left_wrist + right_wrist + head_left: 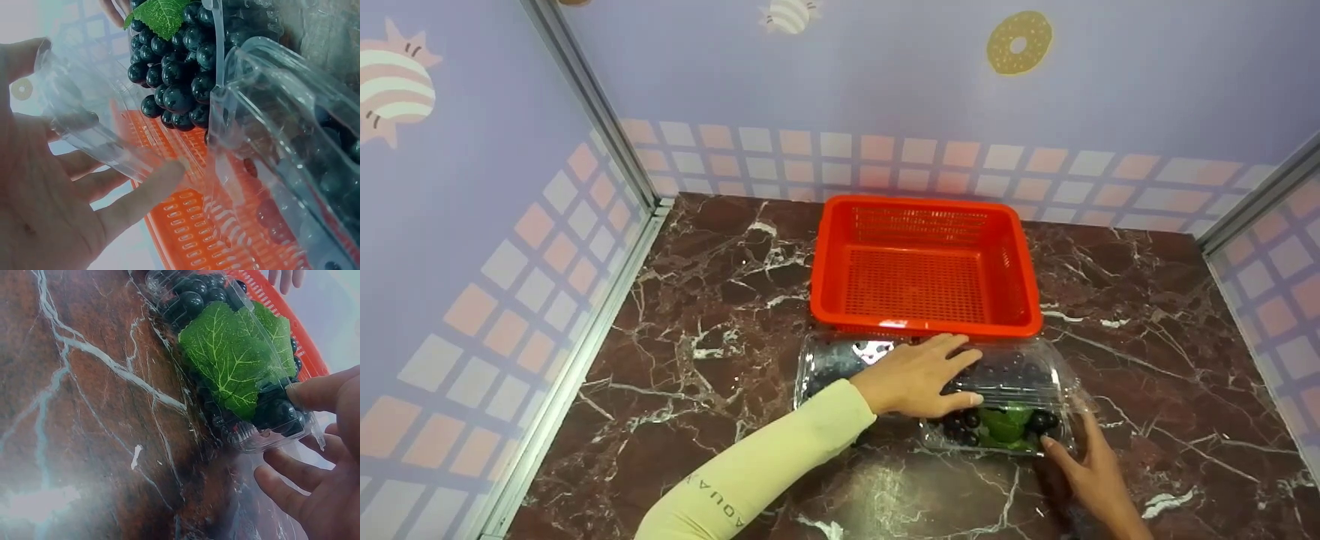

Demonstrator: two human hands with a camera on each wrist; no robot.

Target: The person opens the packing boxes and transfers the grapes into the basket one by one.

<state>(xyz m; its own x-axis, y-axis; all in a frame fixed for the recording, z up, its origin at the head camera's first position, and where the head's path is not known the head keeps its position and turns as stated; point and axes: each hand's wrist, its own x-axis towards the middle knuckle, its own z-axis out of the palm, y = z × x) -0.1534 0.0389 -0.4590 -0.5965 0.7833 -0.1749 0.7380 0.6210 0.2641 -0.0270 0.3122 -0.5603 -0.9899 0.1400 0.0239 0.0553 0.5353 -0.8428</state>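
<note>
A clear plastic clamshell box (952, 442) of dark grapes (177, 95) lies on the table, with a green leaf (225, 354) over the fruit. Its transparent lid (1020, 367) stands raised on the basket side. My left hand (919, 379) reaches across with fingers spread, and in the left wrist view its thumb and fingers lie along the lid. At the box's right end, my right hand (1091, 469) grips the edge, thumb on the near side. A second clear clamshell (817, 367) of grapes sits left of it, partly covered by my left sleeve.
An orange-red plastic basket (926, 327) with slotted walls stands directly behind the boxes. The dark red marble table (697, 420) extends to both sides. Lilac panels (847, 82) with pastel squares enclose the back, left and right.
</note>
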